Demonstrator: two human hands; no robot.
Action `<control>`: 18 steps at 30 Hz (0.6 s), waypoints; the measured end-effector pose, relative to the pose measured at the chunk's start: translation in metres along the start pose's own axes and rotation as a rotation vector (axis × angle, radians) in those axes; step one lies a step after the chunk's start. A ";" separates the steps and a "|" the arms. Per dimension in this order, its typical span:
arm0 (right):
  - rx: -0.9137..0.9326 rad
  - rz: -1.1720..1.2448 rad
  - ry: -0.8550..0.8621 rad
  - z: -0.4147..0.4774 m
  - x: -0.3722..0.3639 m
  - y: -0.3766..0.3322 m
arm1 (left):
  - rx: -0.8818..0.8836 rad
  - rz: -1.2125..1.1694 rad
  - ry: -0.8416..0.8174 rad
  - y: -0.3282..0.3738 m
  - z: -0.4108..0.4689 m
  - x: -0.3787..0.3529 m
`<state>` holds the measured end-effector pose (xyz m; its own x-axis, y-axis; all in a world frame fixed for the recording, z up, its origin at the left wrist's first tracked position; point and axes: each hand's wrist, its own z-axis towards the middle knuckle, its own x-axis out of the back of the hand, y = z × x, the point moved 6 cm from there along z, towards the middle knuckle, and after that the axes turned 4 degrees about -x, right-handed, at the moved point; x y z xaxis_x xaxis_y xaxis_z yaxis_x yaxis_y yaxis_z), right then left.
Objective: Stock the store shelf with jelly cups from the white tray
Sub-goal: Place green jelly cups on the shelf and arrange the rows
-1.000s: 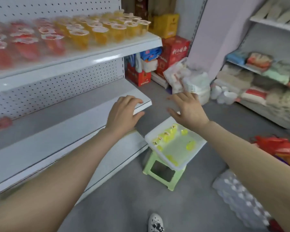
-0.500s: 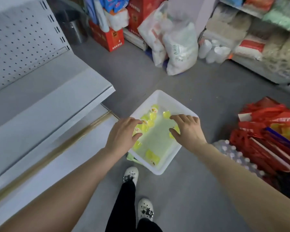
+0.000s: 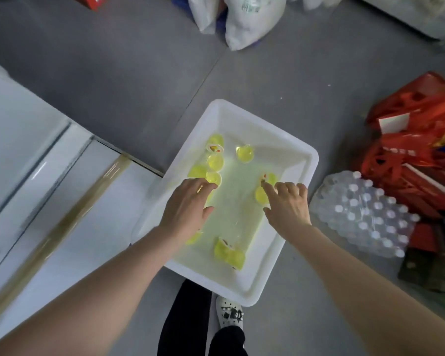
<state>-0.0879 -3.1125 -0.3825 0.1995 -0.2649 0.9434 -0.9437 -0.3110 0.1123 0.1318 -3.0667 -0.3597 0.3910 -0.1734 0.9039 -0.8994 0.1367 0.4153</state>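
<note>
Your left hand [image 3: 190,209] and right hand [image 3: 288,206] hover spread over the jelly cups [image 3: 244,154] lying loose in the white tray [image 3: 314,163], neither grip closed yet, so a hurried snatch could fumble one.

One white tray [image 3: 301,160] holding roughly ten yellow jelly cups [image 3: 245,153]; exact count unclear, some are under the hands. Two hands: left hand [image 3: 188,209], right hand [image 3: 288,209]. One shrink-wrapped bottle pack [image 3: 362,217], two white sacks [image 3: 252,21], one shoe [image 3: 229,313].
</note>
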 end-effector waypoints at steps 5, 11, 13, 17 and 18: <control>-0.046 -0.112 -0.110 0.028 -0.034 -0.006 | -0.040 0.041 -0.016 -0.020 0.034 -0.035; -0.060 -0.181 -0.164 0.046 -0.054 -0.014 | -0.091 0.197 -0.089 -0.039 0.062 -0.067; -0.057 -0.197 -0.175 0.049 -0.056 -0.015 | -0.096 0.260 -0.123 -0.039 0.071 -0.073; -0.059 -0.168 -0.153 0.045 -0.050 -0.016 | -0.094 0.334 -0.154 -0.029 0.081 -0.075; -0.070 -0.154 -0.136 0.043 -0.047 -0.015 | -0.099 0.337 -0.159 -0.026 0.081 -0.074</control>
<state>-0.0720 -3.1351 -0.4423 0.3721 -0.3410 0.8633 -0.9144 -0.2946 0.2778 0.1107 -3.1367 -0.4457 0.0341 -0.2509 0.9674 -0.9459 0.3045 0.1123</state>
